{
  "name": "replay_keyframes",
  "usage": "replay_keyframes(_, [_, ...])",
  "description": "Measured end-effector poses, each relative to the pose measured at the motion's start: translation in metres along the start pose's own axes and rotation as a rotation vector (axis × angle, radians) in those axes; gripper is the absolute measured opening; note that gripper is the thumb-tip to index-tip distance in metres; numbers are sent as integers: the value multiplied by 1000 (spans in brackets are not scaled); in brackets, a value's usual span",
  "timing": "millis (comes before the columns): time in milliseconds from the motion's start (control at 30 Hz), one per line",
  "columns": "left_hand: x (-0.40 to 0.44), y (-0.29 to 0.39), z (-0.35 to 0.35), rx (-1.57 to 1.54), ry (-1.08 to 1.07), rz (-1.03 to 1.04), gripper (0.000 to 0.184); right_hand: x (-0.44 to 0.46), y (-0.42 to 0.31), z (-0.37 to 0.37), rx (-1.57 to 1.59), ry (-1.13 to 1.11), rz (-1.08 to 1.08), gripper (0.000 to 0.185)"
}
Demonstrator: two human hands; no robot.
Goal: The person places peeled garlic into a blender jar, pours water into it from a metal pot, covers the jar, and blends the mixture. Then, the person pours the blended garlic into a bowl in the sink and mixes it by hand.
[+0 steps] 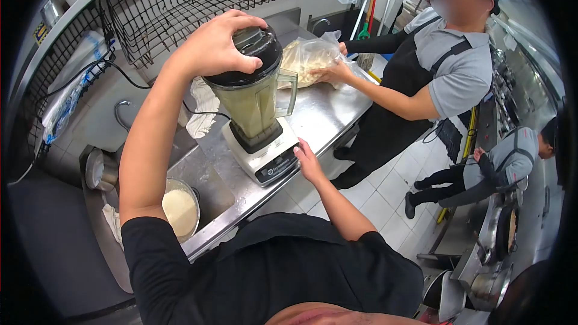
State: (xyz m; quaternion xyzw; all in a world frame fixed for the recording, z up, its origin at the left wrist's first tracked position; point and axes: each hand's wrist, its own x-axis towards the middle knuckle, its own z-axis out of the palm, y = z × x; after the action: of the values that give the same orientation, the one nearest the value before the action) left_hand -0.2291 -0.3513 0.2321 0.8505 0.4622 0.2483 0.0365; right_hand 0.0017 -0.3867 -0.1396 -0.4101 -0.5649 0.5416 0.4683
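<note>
Blender [250,108] near right edge of tabletop [330,107], bag [298,63] beyond. Left hand [218,43] arched, grip clasping lid [264,48]; right hand [309,162] at base [257,145], grip unclear.

Holds the left forearm [144,144] raised along the left of the frame, slanting rightward toward the top. Curves the left hand [220,47] downward in a wide grip at upper centre, thumb apart from the fingers. Angles the right forearm [344,204] up and leftward, with the right hand [310,162] near mid-frame.
</note>
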Motion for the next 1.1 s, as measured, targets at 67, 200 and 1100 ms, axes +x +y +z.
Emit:
replay_keyframes(67, [0,-1,1,1,5,2,60,2,-3,-3,-35,-24,44,43])
replay_keyframes(200, [-1,-3,0,-4,22,5,59,2,-3,-2,-53,-50,55,44])
replay_keyframes(1100, [-284,-216,332,-915,977,-1124,42,84,-243,101,9,-97,-509,31])
